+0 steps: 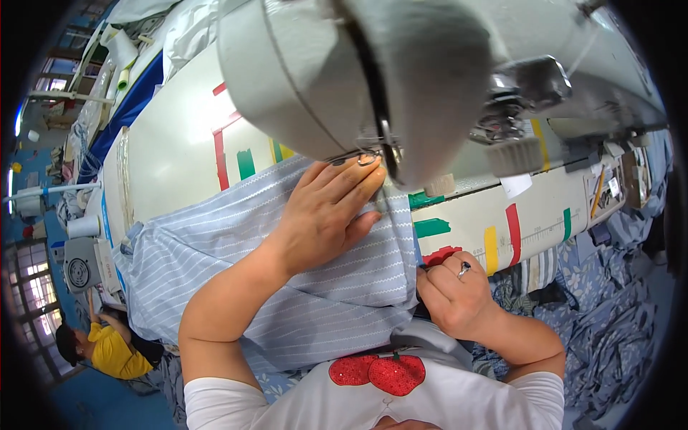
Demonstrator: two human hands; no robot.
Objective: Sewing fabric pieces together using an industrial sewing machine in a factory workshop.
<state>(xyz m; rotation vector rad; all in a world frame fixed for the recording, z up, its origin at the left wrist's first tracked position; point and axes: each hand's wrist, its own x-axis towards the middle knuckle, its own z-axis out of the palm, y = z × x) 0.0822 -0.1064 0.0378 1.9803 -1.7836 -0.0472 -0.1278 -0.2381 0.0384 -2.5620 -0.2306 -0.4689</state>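
A light blue cloth with white stripes [208,247] spreads over the sewing machine's white bed and hangs down toward my lap. My left hand [322,208] lies flat on it, fingers stretched out and close together, the fingertips right by the needle area under the sewing machine head [358,79]. The machine head partly covers those fingertips. At the cloth's right edge, my right hand [455,294] is closed with curled fingers, a ring on one of them. It appears to pinch that edge, though its fingertips are mostly hidden.
Coloured tape strips [513,233] and a printed scale mark the white machine bed [165,165]. Piled blue patterned fabric [602,322] lies at the right. A thread cone [84,227] stands at the left. Beyond, a person in a yellow top [118,351] works nearby.
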